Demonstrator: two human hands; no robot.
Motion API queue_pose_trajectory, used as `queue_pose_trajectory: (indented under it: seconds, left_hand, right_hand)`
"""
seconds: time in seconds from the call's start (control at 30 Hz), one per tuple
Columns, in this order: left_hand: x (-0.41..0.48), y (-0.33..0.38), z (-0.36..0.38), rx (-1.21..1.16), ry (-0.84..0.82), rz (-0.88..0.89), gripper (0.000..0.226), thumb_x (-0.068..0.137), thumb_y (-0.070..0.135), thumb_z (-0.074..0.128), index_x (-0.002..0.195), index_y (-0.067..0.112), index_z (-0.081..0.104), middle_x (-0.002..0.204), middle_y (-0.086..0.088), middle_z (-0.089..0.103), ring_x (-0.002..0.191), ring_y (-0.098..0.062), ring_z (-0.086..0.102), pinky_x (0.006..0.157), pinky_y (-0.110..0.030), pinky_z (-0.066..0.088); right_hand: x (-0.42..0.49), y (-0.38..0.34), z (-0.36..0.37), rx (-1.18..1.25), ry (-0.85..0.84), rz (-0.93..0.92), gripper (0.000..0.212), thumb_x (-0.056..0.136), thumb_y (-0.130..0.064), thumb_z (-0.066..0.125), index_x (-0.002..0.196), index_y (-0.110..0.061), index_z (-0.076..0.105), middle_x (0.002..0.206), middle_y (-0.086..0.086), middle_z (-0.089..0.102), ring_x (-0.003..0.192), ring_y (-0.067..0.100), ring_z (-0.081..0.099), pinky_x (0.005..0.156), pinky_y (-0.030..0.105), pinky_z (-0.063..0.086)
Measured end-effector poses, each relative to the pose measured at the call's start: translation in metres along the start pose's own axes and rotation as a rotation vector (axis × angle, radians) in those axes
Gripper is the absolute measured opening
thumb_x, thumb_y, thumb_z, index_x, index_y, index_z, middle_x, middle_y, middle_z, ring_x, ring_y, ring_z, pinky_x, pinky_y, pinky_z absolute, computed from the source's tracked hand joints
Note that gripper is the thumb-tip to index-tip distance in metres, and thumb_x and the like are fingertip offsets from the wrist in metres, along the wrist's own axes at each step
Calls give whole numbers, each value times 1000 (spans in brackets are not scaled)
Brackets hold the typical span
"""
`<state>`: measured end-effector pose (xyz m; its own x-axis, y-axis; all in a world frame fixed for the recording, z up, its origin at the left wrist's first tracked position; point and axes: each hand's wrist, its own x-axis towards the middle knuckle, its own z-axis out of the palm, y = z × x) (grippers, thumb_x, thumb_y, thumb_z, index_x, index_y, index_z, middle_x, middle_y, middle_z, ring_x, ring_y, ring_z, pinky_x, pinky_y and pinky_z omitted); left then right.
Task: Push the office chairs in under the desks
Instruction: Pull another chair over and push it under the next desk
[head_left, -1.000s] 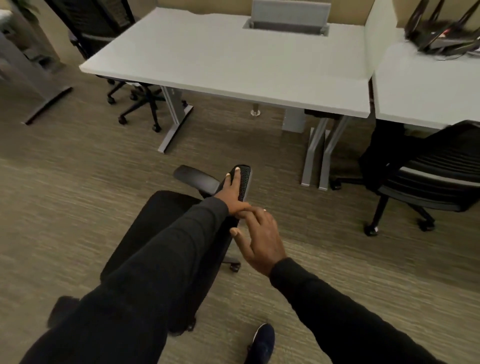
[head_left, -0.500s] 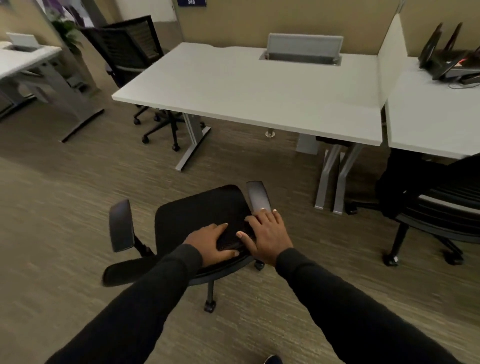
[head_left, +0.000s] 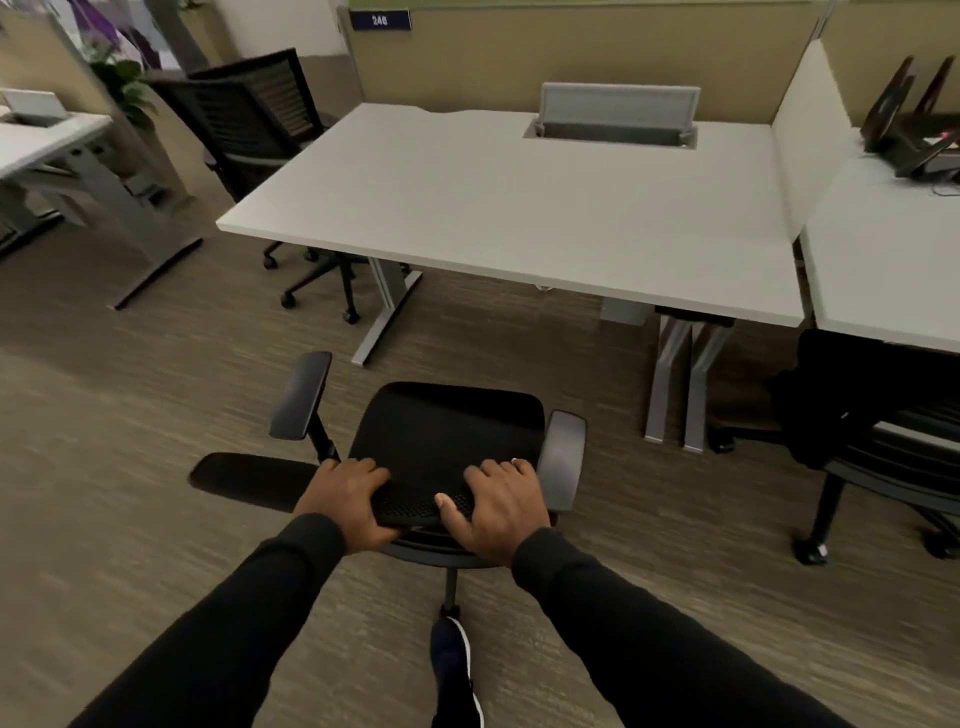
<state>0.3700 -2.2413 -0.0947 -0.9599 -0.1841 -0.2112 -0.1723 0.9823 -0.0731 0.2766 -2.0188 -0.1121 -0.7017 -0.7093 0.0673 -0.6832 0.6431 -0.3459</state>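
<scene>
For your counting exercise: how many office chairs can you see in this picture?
3: one held chair in front of the middle desk, one mesh-backed chair at its far left corner, one at the right edge. Others may be out of view.

Dim indoor light, soft motion blur, wide-angle edge bending

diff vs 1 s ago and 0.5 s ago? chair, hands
The office chair has swung round: side-on a second ago, its seat now faces the white desk. The left hand and right hand, bunched together on the backrest top before, have spread apart and both grip it. Unchanged: the chair remains out on the carpet, not under the desk, and the chair on the right stays parked.
</scene>
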Motion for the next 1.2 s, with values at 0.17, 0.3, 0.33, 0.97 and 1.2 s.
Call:
queue_pose_trajectory:
  seconds: [0.17,0.3,0.33,0.97,1.2]
  left_hand:
    - [62,-22,-9,-9,22,88,73,64,77,57,115,25,65,106,5,62,100,-19,59,89,-38,42]
    - [119,-39,-18,7,-15,174,79,61,85,52,108,23,62,102,2,59,97,-22,58,85,-38,40]
    - [134,-44,-20,11,-33,202,84,60,90,49,109,23,61,102,2,58,96,-21,57,85,-37,41]
    - [353,-102,-60,49,103,190,112,55,106,15,111,19,57,103,-4,58,96,-26,55,90,-39,41]
    - [406,-94,-76,41,70,168,115,53,107,14,117,20,55,109,-3,58,100,-24,53,93,-37,42]
  right_hand:
    - [47,10,4,-28,33,84,59,92,-68,35,99,-19,66,92,3,64,85,23,59,85,40,43]
    - [90,21,7,-61,37,154,56,91,-67,37,101,-20,66,93,2,62,85,24,59,77,38,43]
    - [101,25,8,-63,41,173,56,91,-67,37,103,-20,65,94,2,62,86,24,59,76,38,44]
    - [274,144,-27,-130,48,447,75,92,-63,13,157,-30,31,167,11,20,156,31,8,123,58,-6]
    - [317,183,-36,-90,8,426,75,92,-64,12,156,-29,29,168,11,15,156,32,5,123,59,-2]
